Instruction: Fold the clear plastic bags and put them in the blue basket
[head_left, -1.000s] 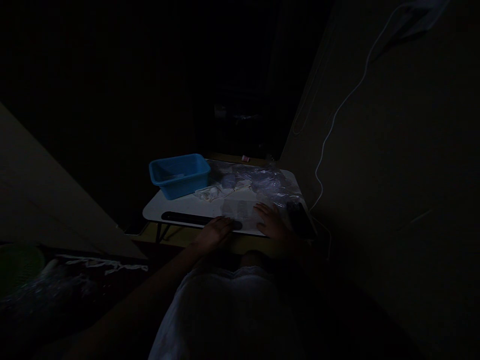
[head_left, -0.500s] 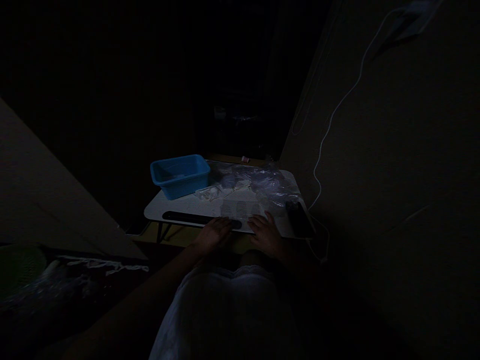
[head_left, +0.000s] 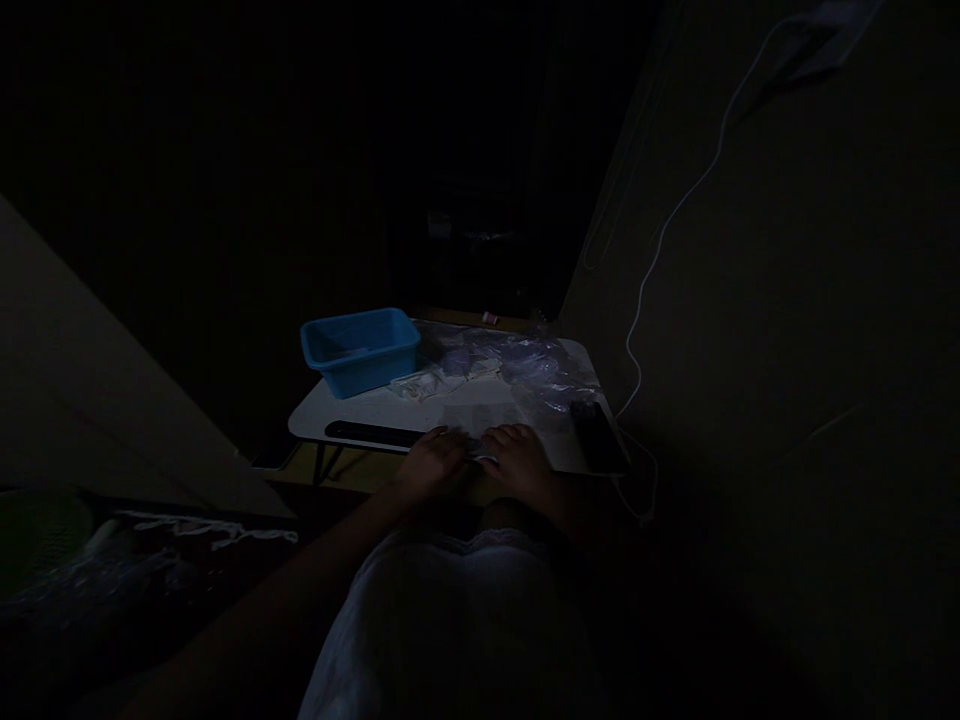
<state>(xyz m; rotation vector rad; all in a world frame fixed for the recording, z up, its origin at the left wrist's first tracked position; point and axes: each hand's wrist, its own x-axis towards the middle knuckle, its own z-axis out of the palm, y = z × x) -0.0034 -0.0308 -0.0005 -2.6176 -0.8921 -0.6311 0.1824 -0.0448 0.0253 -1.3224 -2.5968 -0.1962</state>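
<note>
In the head view, which is very dark, 2 bare hands are side by side at the near edge of a white table, a narrow gap between them. The left hand lies over the right end of the black slot, its fingers close together and slightly bent. The right hand reaches in from the other side, its fingers close together and bent, the thumb lower and apart from them. Both are at the near part of a thin, see-through sheet, which lies flat on the table; whether either hand pinches it, I cannot tell.

Beyond the sheet are some small whitish pieces and crumpled clear plastic. A blue basin stands upright at the far left of the table, with something pale inside, too dim to name. A black slab lies near the right edge. A white cord hangs along the right wall. White cloth covers the person's lap.
</note>
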